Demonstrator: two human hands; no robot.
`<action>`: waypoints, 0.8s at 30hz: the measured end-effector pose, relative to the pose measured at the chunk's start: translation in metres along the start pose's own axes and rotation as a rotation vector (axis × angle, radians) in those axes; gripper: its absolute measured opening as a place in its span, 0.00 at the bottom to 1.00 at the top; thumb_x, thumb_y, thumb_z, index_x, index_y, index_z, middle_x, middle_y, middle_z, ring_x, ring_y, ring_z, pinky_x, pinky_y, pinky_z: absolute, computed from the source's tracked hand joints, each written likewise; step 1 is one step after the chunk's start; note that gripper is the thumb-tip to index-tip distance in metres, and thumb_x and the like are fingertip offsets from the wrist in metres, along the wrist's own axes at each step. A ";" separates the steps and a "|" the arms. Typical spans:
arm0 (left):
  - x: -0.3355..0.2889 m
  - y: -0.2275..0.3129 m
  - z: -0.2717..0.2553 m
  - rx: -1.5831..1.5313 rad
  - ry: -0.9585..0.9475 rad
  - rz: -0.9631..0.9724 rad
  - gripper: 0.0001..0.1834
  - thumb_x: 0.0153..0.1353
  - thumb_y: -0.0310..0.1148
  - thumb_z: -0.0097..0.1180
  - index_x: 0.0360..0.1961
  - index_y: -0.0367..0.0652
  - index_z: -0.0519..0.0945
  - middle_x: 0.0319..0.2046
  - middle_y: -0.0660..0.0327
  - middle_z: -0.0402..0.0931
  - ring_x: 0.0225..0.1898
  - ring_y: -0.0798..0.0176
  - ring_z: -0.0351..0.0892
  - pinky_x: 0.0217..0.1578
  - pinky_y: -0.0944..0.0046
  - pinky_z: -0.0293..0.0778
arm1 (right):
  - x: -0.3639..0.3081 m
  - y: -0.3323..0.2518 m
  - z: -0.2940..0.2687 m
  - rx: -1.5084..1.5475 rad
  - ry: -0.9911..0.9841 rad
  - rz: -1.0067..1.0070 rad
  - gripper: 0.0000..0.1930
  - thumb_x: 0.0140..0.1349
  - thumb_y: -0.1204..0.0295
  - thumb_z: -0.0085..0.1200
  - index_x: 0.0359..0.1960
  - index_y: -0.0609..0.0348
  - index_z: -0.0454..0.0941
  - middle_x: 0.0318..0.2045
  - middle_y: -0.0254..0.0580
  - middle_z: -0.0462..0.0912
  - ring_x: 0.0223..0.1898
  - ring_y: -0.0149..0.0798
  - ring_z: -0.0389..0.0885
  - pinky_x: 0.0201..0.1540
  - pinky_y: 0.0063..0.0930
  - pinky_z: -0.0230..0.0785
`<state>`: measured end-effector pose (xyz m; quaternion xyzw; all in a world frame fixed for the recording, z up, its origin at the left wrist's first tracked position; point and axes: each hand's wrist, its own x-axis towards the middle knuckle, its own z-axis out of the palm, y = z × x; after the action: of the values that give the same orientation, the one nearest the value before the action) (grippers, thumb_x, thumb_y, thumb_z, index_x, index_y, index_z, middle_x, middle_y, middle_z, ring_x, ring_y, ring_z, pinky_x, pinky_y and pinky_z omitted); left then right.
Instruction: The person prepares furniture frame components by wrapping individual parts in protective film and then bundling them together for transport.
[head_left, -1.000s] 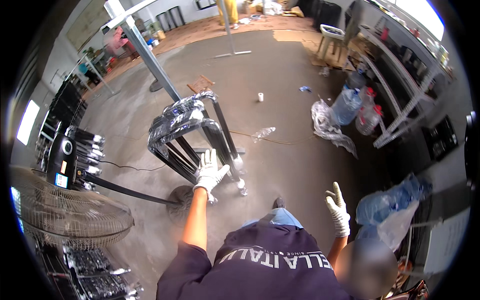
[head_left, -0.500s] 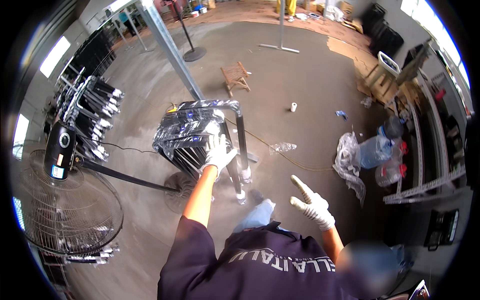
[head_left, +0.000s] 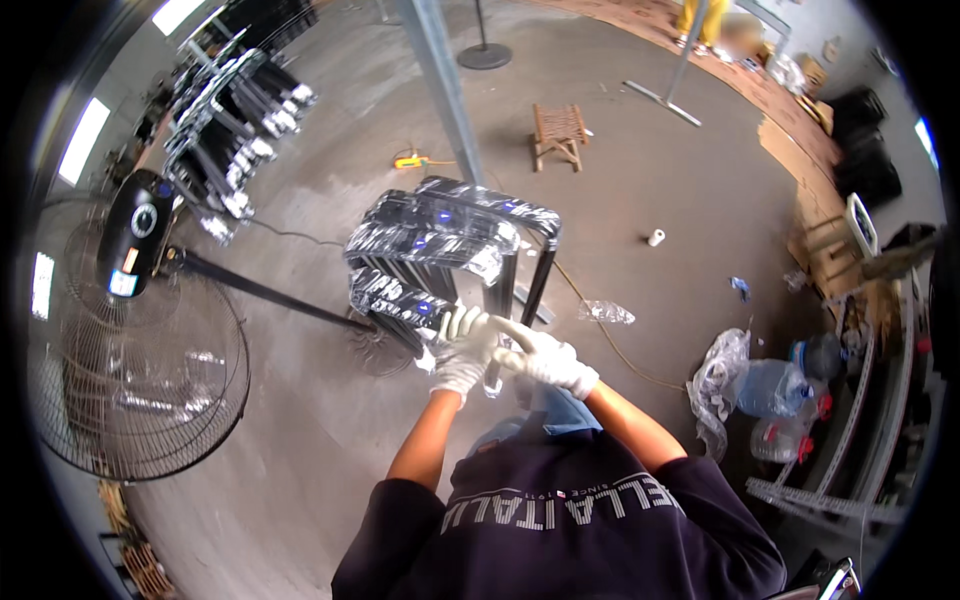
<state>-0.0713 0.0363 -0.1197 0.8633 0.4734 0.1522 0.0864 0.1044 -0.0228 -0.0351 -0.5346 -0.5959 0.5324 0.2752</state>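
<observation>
Several black tubular frames (head_left: 425, 243) wrapped in shiny clear plastic film stand upright in a row before me, with small blue stickers on their tops. The nearest wrapped frame (head_left: 392, 298) sits apart from the rest, closer to me. My left hand (head_left: 465, 352), in a white knit glove, is closed round this frame's right-hand corner, partly hiding it. Just to its right comes my right hand (head_left: 545, 358), gloved the same, with index finger and thumb apart. Its fingertips reach the left hand's side, and I see nothing held in it.
A large black pedestal fan (head_left: 140, 340) leans across the left. Beyond the row rise a grey metal post (head_left: 440, 85) and a small wooden stool (head_left: 560, 133). Water bottles (head_left: 775, 388) and crumpled plastic (head_left: 718, 375) lie at right by a metal rack (head_left: 850, 420). A yellow cord crosses the floor.
The nearest frame has come away from the row toward me. My right hand has moved left, beside my left hand, which has changed from lying spread on the frames to gripping. The view has turned.
</observation>
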 end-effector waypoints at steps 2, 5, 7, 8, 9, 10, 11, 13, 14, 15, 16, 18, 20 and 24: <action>-0.020 -0.014 -0.003 -0.151 0.139 0.067 0.15 0.56 0.38 0.51 0.44 0.46 0.74 0.47 0.60 0.70 0.55 0.55 0.64 0.59 0.53 0.54 | 0.048 0.019 0.016 0.124 -0.006 -0.081 0.39 0.55 0.46 0.50 0.63 0.58 0.56 0.47 0.51 0.75 0.43 0.44 0.77 0.47 0.31 0.67; -0.059 -0.015 0.001 -0.867 0.329 -0.574 0.11 0.61 0.32 0.51 0.42 0.41 0.77 0.40 0.62 0.77 0.42 0.64 0.74 0.47 0.65 0.68 | 0.106 0.031 0.053 0.208 -0.054 0.011 0.42 0.53 0.47 0.55 0.63 0.57 0.55 0.46 0.50 0.76 0.41 0.40 0.76 0.46 0.28 0.66; -0.077 -0.039 0.010 -1.099 0.544 -0.782 0.14 0.60 0.33 0.54 0.45 0.41 0.76 0.40 0.63 0.77 0.39 0.68 0.75 0.42 0.68 0.72 | 0.143 0.056 0.080 0.417 -0.143 0.122 0.42 0.51 0.49 0.57 0.63 0.57 0.56 0.46 0.50 0.76 0.42 0.40 0.76 0.47 0.28 0.66; -0.080 -0.040 0.003 -1.241 0.690 -0.901 0.14 0.60 0.33 0.54 0.46 0.41 0.76 0.39 0.63 0.78 0.39 0.68 0.76 0.41 0.68 0.72 | 0.152 0.056 0.089 0.319 -0.166 0.176 0.41 0.51 0.48 0.57 0.62 0.57 0.56 0.45 0.50 0.77 0.43 0.41 0.76 0.47 0.29 0.66; -0.084 -0.039 -0.003 -1.254 0.848 -0.986 0.14 0.60 0.34 0.53 0.47 0.43 0.75 0.39 0.62 0.78 0.38 0.68 0.76 0.39 0.69 0.72 | 0.155 0.055 0.096 0.194 -0.188 0.220 0.41 0.50 0.48 0.58 0.61 0.57 0.57 0.45 0.50 0.77 0.43 0.42 0.76 0.48 0.30 0.66; -0.085 -0.037 -0.008 -1.264 1.003 -1.063 0.15 0.60 0.35 0.53 0.48 0.45 0.74 0.39 0.62 0.78 0.37 0.68 0.77 0.38 0.70 0.73 | 0.160 0.055 0.098 0.038 -0.208 0.246 0.41 0.49 0.48 0.58 0.61 0.58 0.58 0.44 0.50 0.77 0.44 0.43 0.77 0.48 0.31 0.66; -0.089 -0.046 -0.010 -1.330 0.935 -1.255 0.17 0.58 0.39 0.55 0.49 0.48 0.73 0.39 0.62 0.78 0.37 0.65 0.77 0.37 0.69 0.72 | 0.161 0.053 0.101 -0.107 -0.236 0.272 0.41 0.48 0.48 0.58 0.60 0.58 0.58 0.44 0.50 0.78 0.44 0.44 0.77 0.49 0.31 0.66; -0.084 -0.052 -0.002 -1.474 0.797 -1.402 0.18 0.57 0.40 0.56 0.48 0.50 0.74 0.39 0.62 0.78 0.36 0.64 0.77 0.37 0.69 0.71 | 0.163 0.048 0.102 -0.319 -0.286 0.304 0.41 0.47 0.48 0.58 0.59 0.58 0.60 0.43 0.50 0.78 0.45 0.46 0.77 0.50 0.33 0.66; -0.077 -0.052 -0.002 -1.549 0.719 -1.482 0.18 0.57 0.41 0.56 0.48 0.50 0.74 0.39 0.61 0.77 0.36 0.64 0.77 0.37 0.69 0.71 | 0.162 0.042 0.100 -0.391 -0.320 0.315 0.40 0.46 0.48 0.58 0.58 0.58 0.60 0.43 0.50 0.79 0.46 0.46 0.77 0.50 0.34 0.66; -0.071 -0.055 0.000 -1.785 0.644 -1.382 0.21 0.56 0.43 0.57 0.48 0.46 0.73 0.39 0.59 0.77 0.39 0.59 0.77 0.41 0.61 0.73 | 0.150 0.013 0.087 -0.427 -0.348 0.345 0.41 0.46 0.48 0.58 0.58 0.60 0.60 0.42 0.50 0.79 0.46 0.48 0.77 0.51 0.35 0.65; -0.064 -0.055 0.003 -1.918 0.692 -1.297 0.21 0.56 0.43 0.56 0.48 0.44 0.73 0.40 0.59 0.77 0.39 0.57 0.77 0.42 0.59 0.73 | 0.153 0.027 0.095 -0.422 -0.359 0.186 0.40 0.46 0.47 0.57 0.56 0.61 0.62 0.41 0.52 0.79 0.45 0.49 0.77 0.50 0.35 0.66; -0.017 -0.044 -0.005 -2.182 0.708 -1.076 0.23 0.55 0.43 0.56 0.48 0.40 0.72 0.41 0.57 0.77 0.41 0.54 0.76 0.44 0.54 0.73 | 0.169 0.079 0.104 -0.387 -0.315 -0.110 0.38 0.46 0.46 0.55 0.53 0.62 0.66 0.38 0.54 0.79 0.42 0.51 0.78 0.48 0.37 0.67; -0.015 -0.052 0.009 -2.164 0.838 -1.074 0.23 0.55 0.39 0.55 0.48 0.35 0.72 0.42 0.54 0.76 0.42 0.51 0.76 0.48 0.51 0.72 | 0.179 0.084 0.095 -0.519 -0.395 -0.353 0.35 0.47 0.44 0.53 0.48 0.63 0.71 0.33 0.56 0.79 0.38 0.53 0.78 0.46 0.39 0.68; -0.037 -0.062 0.017 -2.279 0.906 -1.047 0.26 0.51 0.32 0.58 0.52 0.35 0.70 0.44 0.53 0.75 0.43 0.55 0.75 0.46 0.57 0.72 | 0.204 -0.010 0.049 -0.783 -0.624 -0.283 0.27 0.54 0.45 0.44 0.30 0.60 0.78 0.27 0.55 0.79 0.30 0.52 0.78 0.36 0.41 0.71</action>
<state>-0.1330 0.0382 -0.1600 -0.0993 0.3430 0.6811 0.6392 0.0000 0.1517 -0.0885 -0.3274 -0.8706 0.3612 -0.0666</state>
